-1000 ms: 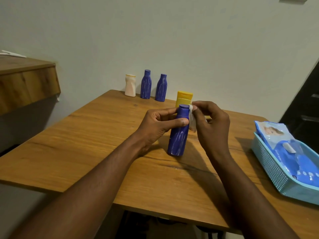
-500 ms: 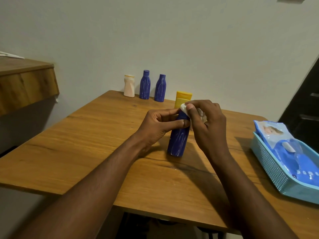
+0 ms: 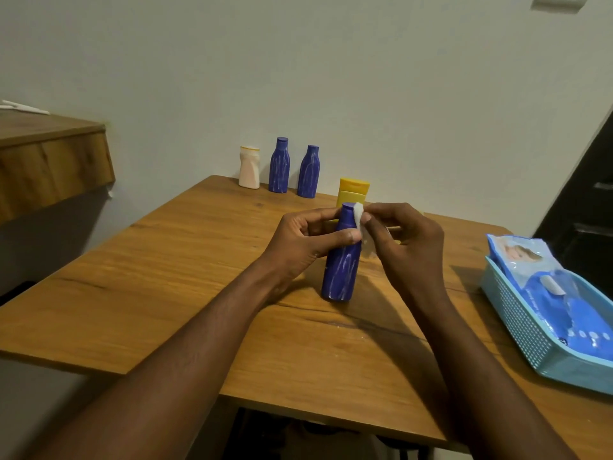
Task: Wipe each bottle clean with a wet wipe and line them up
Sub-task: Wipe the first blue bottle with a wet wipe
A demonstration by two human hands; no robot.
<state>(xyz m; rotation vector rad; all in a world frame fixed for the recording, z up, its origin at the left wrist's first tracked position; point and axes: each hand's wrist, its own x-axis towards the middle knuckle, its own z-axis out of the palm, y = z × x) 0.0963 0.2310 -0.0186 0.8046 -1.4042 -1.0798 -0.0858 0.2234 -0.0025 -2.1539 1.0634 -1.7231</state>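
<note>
held the blue bottle [image 3: 341, 270] upright on the table [image 3: 166, 277], long axis vertical, between both hands. gripped its neck from the left with the curled left hand [image 3: 308, 240]. pinched the wet wipe [image 3: 358, 214] against the cap's right side with the right hand [image 3: 411, 244], equally near.

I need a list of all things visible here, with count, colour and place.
held bottle: 1, blue, table centre
back bottles: 2, blue, by wall
white bottle: 1, white, left of them
yellow bottle: 1, yellow, behind held bottle
wet wipe: 1, white, at held bottle's neck
wipes pack: 1, blue, in basket
basket: 1, turquoise, table's right
table: 1, brown, against wall
shelf: 1, brown, left
left hand: 1, grips held bottle
right hand: 1, pinches wet wipe
</note>
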